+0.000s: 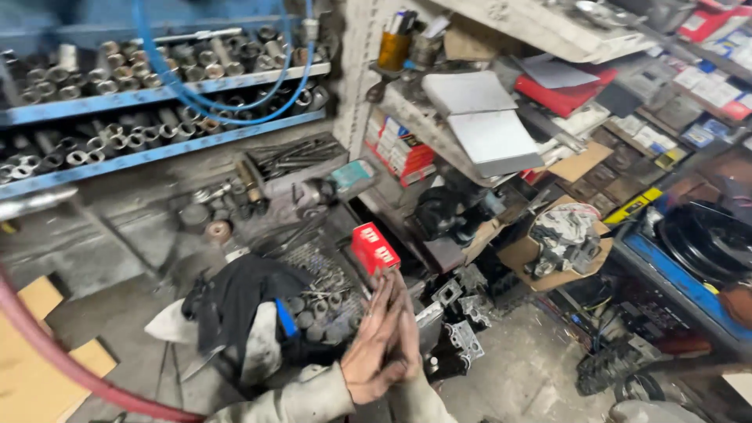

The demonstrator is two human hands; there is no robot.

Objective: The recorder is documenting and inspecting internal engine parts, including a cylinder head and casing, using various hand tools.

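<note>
Left hand [376, 348]: mostly covered by right hand [403, 337], palms pressed together.
Sleeves: cut off at bottom edge.
Red hose [55, 352]: both ends out of frame.
Shelf sockets [117, 63]: blurred, sizes unreadable.
Black cloth [243, 301]: hides items beneath.

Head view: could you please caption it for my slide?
Two grimy hands pressed palm to palm above a cluttered workbench, near a small red box.
</note>
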